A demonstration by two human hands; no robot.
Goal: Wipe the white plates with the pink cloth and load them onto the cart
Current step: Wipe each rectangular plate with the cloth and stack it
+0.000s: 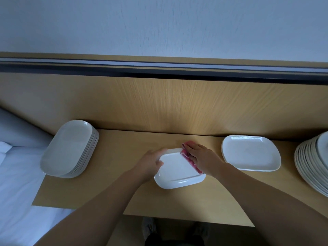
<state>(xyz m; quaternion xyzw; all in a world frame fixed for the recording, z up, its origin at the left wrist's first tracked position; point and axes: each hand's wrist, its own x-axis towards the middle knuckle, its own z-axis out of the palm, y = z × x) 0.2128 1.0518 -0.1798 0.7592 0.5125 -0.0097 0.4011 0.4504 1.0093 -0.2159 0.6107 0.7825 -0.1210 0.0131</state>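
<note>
Though hazy, perhaps two loose plates (pixel 178 172) (pixel 251 154)

Two stacks of white plates show, the left stack (pixel 68 148) at centre left and the right stack (pixel 310 164) at the right edge, neither countable. Between them lie two single plates, the centre plate (pixel 175 168) and the right plate (pixel 250 153), plus one pink cloth (pixel 185 154).
</note>
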